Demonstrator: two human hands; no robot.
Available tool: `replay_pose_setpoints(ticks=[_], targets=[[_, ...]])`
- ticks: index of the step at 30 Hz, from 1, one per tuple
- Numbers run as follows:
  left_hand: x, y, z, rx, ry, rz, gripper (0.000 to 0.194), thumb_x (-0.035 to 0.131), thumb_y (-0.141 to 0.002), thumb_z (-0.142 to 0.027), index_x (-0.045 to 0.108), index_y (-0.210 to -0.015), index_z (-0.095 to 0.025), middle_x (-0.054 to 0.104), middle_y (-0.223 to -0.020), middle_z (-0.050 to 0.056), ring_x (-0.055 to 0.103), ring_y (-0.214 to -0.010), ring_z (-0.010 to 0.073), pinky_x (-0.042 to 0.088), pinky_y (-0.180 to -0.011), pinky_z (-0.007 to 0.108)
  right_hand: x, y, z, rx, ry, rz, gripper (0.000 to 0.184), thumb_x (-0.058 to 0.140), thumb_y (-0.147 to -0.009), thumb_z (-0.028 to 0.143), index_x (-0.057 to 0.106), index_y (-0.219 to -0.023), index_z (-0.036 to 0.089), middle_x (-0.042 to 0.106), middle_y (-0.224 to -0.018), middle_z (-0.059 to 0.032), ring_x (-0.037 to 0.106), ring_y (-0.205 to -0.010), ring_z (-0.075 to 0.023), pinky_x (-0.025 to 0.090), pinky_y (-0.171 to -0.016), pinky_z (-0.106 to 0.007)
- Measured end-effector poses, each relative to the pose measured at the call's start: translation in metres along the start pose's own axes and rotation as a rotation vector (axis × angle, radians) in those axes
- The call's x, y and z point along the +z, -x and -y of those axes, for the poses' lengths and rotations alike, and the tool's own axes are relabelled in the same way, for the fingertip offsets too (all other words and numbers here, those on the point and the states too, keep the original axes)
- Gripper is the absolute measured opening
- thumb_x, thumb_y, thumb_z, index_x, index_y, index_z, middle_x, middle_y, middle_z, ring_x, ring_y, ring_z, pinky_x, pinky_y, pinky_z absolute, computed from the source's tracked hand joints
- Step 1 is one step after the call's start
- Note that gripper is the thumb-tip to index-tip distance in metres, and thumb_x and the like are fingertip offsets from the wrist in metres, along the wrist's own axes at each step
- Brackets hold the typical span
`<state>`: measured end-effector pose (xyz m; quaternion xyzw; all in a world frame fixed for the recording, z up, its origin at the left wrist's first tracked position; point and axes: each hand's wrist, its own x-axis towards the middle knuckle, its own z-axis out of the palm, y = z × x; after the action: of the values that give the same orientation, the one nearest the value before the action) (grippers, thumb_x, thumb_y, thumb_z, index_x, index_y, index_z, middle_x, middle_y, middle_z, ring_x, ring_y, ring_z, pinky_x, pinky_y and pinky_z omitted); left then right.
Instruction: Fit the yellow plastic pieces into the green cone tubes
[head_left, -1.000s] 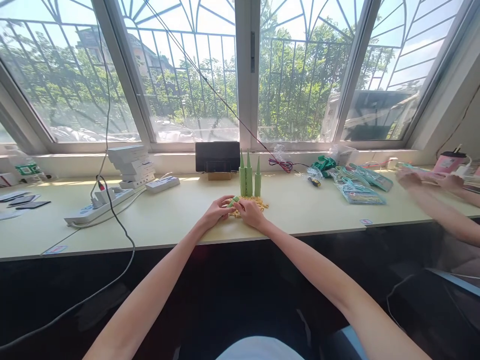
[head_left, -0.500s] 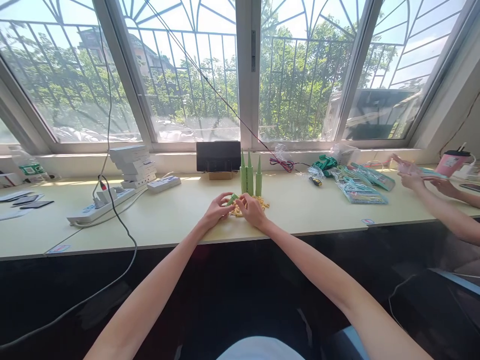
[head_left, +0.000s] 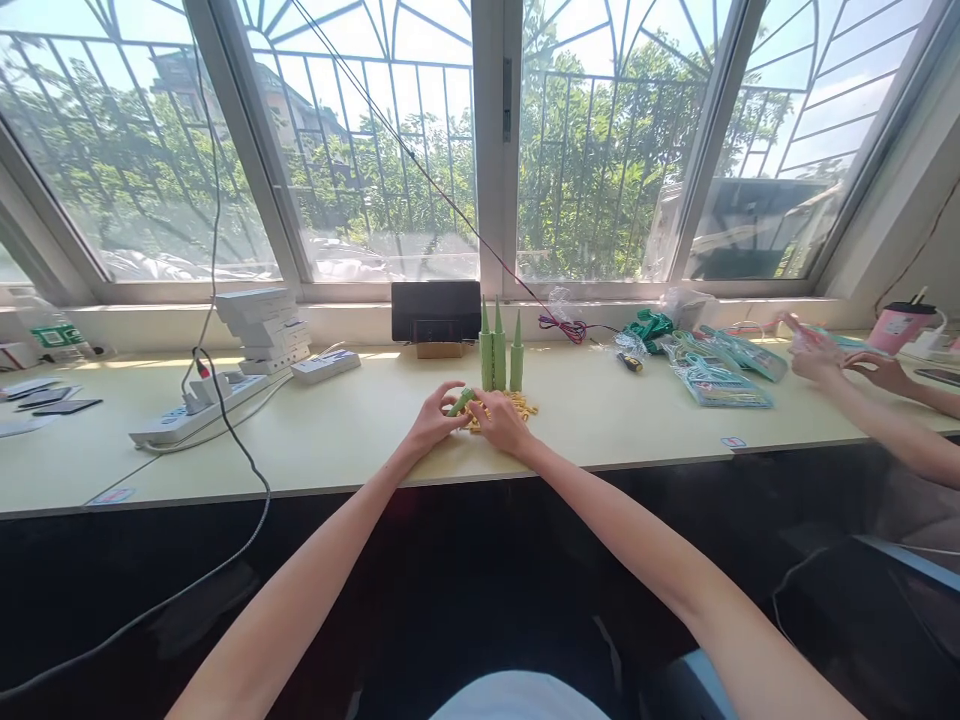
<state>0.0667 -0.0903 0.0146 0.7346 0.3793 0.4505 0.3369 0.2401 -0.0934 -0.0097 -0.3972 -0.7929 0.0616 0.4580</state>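
My left hand is closed around a short green cylinder, tilted with its upper end toward the right. The fingers of my right hand are pinched together at that upper end; whatever they grip is too small and hidden to name. Beneath and behind both hands lies a pile of small yellow pieces, partly covered by the right hand. Just beyond the pile stand three upright green columns with pointed tips, two close together and a shorter one to the right.
A black tablet-like panel on a stand is behind my hands. Leftward are stacked white boxes and a power strip with a hanging cable. Bagged parts and a screwdriver lie to the right, near another person's hands.
My hands stay in nearly the same place, with the green cylinder turned slightly between them. The other person's hands at the right have shifted a little. The view has moved slightly.
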Motion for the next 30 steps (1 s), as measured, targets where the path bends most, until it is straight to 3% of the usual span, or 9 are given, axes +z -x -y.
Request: replay_pose_setpoints(ticks=[10, 30], targets=[[0.0, -0.0008, 0.0024, 0.029, -0.052, -0.011, 0.052, 0.076, -0.071, -0.035, 0.06, -0.118, -0.019, 0.059, -0.075, -0.002, 0.061, -0.066, 0.0138, 0.051, -0.063, 0.025, -0.0012, -0.0008, 0.0006, -0.054, 0.005, 0.019, 0.02, 0.046, -0.1, 0.026, 0.063, -0.104, 0.017, 0.066, -0.087, -0.0064, 0.054, -0.087, -0.0203, 0.04, -0.077, -0.029], [-0.0001, -0.0021, 0.0067, 0.059, -0.074, -0.057, 0.043, 0.075, -0.067, -0.031, 0.061, -0.105, -0.017, 0.063, -0.077, 0.0, 0.062, -0.064, 0.0134, 0.051, -0.057, 0.024, 0.0014, -0.0007, -0.0047, -0.075, -0.077, 0.033, 0.018, 0.048, -0.098, 0.021, 0.064, -0.102, 0.017, 0.064, -0.086, -0.0054, 0.053, -0.084, -0.0191, 0.04, -0.077, -0.03]])
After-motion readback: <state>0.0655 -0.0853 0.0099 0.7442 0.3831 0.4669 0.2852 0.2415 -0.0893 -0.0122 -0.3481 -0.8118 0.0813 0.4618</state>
